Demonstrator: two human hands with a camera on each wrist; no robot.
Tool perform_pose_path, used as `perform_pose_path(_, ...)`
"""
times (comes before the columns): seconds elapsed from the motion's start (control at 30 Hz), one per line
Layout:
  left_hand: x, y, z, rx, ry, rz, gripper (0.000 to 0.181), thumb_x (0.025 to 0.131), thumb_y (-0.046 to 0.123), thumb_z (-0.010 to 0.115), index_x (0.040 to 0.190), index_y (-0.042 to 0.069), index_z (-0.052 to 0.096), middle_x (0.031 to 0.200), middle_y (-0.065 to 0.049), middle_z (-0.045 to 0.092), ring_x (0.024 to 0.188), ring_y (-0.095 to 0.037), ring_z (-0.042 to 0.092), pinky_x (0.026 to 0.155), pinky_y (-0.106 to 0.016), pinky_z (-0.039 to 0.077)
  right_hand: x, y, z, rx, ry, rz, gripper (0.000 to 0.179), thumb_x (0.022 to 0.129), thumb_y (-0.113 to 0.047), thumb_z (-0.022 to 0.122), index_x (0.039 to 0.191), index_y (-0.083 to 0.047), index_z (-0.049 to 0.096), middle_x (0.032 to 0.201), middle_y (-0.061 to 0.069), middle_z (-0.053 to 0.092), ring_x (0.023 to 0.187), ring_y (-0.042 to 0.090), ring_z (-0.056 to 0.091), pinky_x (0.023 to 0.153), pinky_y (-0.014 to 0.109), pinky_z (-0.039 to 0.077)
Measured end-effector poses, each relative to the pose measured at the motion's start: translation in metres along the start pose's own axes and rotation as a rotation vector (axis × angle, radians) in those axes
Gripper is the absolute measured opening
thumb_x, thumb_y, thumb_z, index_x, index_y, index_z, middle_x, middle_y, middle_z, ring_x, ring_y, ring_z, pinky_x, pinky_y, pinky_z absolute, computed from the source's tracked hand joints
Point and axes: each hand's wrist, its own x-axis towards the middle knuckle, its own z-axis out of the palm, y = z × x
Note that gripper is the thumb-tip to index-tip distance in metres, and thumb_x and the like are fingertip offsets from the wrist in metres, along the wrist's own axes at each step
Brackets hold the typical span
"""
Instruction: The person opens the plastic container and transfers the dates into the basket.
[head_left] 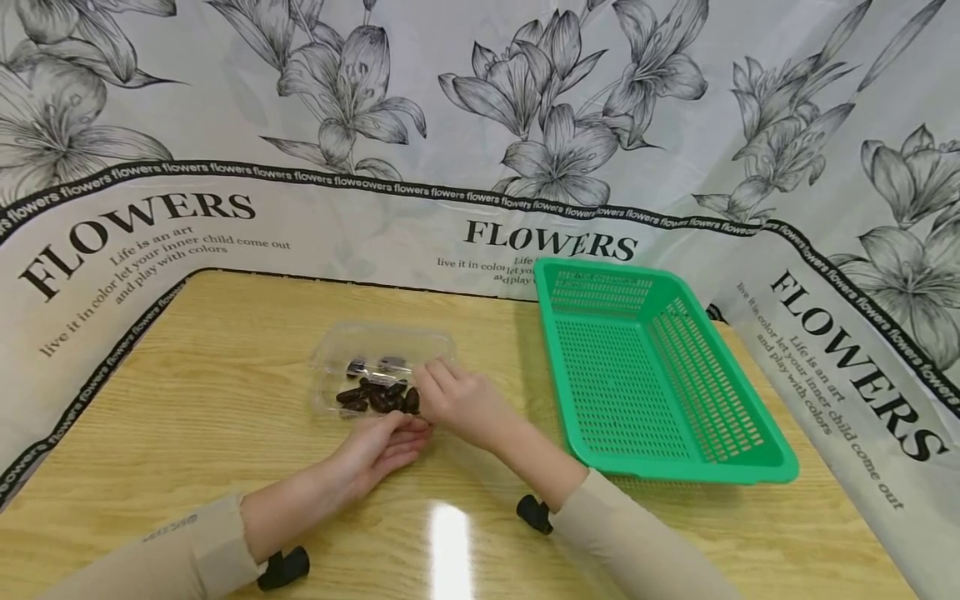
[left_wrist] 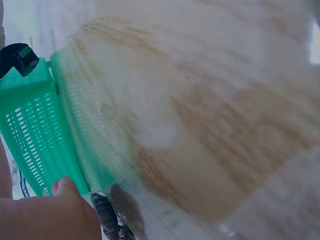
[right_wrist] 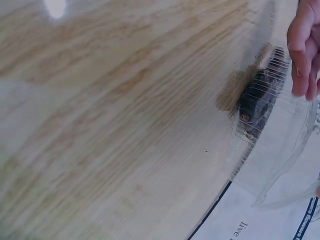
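A clear plastic box [head_left: 330,379] with dark brown, oblong dates [head_left: 382,397] inside stands on the wooden table, left of the middle. My right hand [head_left: 461,402] grips its right side with curled fingers. At the front right corner, my left hand [head_left: 375,452] pinches the edge between thumb and fingers, palm partly turned up. Both hands meet at this corner, which they hide. Through the box's ribbed wall the dates [right_wrist: 257,102] look dark and glossy in the right wrist view.
A green perforated plastic basket [head_left: 671,467] stands right of my hands, near the back edge. Behind the wooden table [head_left: 225,350] hangs a white flower-printed curtain [head_left: 420,225], which also runs along both sides. A bright light reflection lies on the tabletop in front.
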Motion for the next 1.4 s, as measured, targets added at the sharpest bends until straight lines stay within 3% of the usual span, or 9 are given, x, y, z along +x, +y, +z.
perform_pose_path(0.2,0.002,0.0,-0.002,-0.007,0.002,-0.02,0.038,0.096,0.01,0.038,0.12,-0.018,0.049,0.111,-0.025,0.061,0.104,-0.03,0.06,0.09,-0.036,0.048,0.002,0.008,-0.001,0.239,0.041,0.16,0.032,0.078,-0.012,0.066,0.107,0.001,0.062,0.097,0.009,0.063,0.071,0.015,0.063,0.051,0.016,0.048)
perform_pose_path(0.37,0.002,0.0,-0.001,-0.018,0.0,-0.033,0.038,0.096,0.01,0.039,0.121,-0.017,0.048,0.116,-0.028,0.057,0.103,-0.029,0.06,0.092,-0.037,0.047,0.005,0.015,-0.001,0.419,0.056,0.321,0.03,0.087,-0.01,0.06,0.114,0.002,0.059,0.106,0.014,0.064,0.093,0.024,0.064,0.072,0.024,0.054)
perform_pose_path(0.53,0.002,0.001,-0.003,-0.027,-0.028,-0.045,0.039,0.097,0.011,0.039,0.123,-0.017,0.046,0.119,-0.028,0.056,0.105,-0.029,0.059,0.095,-0.039,0.044,0.011,0.02,0.002,0.49,0.109,0.445,0.03,0.09,-0.01,0.06,0.116,0.004,0.057,0.109,0.017,0.063,0.099,0.027,0.062,0.085,0.03,0.05)
perform_pose_path(0.63,0.002,0.002,-0.006,-0.018,-0.072,-0.063,0.04,0.098,0.013,0.038,0.125,-0.016,0.044,0.121,-0.028,0.054,0.108,-0.031,0.058,0.097,-0.041,0.042,0.015,0.024,0.006,0.516,0.157,0.509,0.031,0.088,-0.01,0.062,0.115,0.005,0.057,0.109,0.018,0.063,0.102,0.028,0.06,0.091,0.032,0.047)
perform_pose_path(0.77,0.002,0.003,-0.013,0.002,-0.137,-0.087,0.042,0.1,0.016,0.035,0.128,-0.015,0.041,0.125,-0.029,0.05,0.115,-0.035,0.053,0.1,-0.044,0.038,0.021,0.03,0.01,0.545,0.202,0.581,0.031,0.088,-0.01,0.062,0.115,0.005,0.058,0.108,0.017,0.062,0.101,0.028,0.059,0.089,0.034,0.048)
perform_pose_path(0.9,0.002,0.004,-0.019,0.035,-0.209,-0.104,0.043,0.101,0.017,0.036,0.13,-0.015,0.039,0.123,-0.027,0.053,0.111,-0.033,0.056,0.1,-0.044,0.039,0.029,0.035,0.013,0.574,0.212,0.646,0.032,0.089,-0.01,0.061,0.116,0.006,0.057,0.11,0.018,0.061,0.104,0.028,0.057,0.09,0.036,0.047)
perform_pose_path(1.1,-0.008,0.021,-0.03,0.214,-0.412,-0.142,0.046,0.095,0.017,0.048,0.131,-0.011,0.042,0.11,-0.015,0.064,0.095,-0.02,0.064,0.089,-0.036,0.048,0.035,0.04,0.016,0.602,0.15,0.706,0.039,0.09,-0.013,0.06,0.122,0.006,0.052,0.118,0.018,0.057,0.111,0.028,0.052,0.097,0.035,0.041)
perform_pose_path(1.27,-0.016,0.06,-0.046,0.295,-0.514,-0.036,0.039,0.095,0.016,0.053,0.127,-0.005,0.048,0.113,-0.013,0.062,0.102,-0.022,0.061,0.095,-0.042,0.044,0.04,0.046,0.019,0.597,0.116,0.729,0.044,0.088,-0.011,0.062,0.126,0.005,0.048,0.123,0.018,0.053,0.116,0.029,0.048,0.102,0.035,0.037)
perform_pose_path(1.4,-0.009,0.086,-0.07,0.35,-0.398,0.114,0.034,0.096,0.014,0.053,0.125,-0.002,0.048,0.108,-0.005,0.062,0.099,-0.016,0.06,0.093,-0.038,0.046,0.041,0.051,0.021,0.601,0.099,0.755,0.046,0.088,-0.01,0.063,0.128,0.005,0.046,0.126,0.019,0.051,0.118,0.03,0.046,0.104,0.036,0.034)
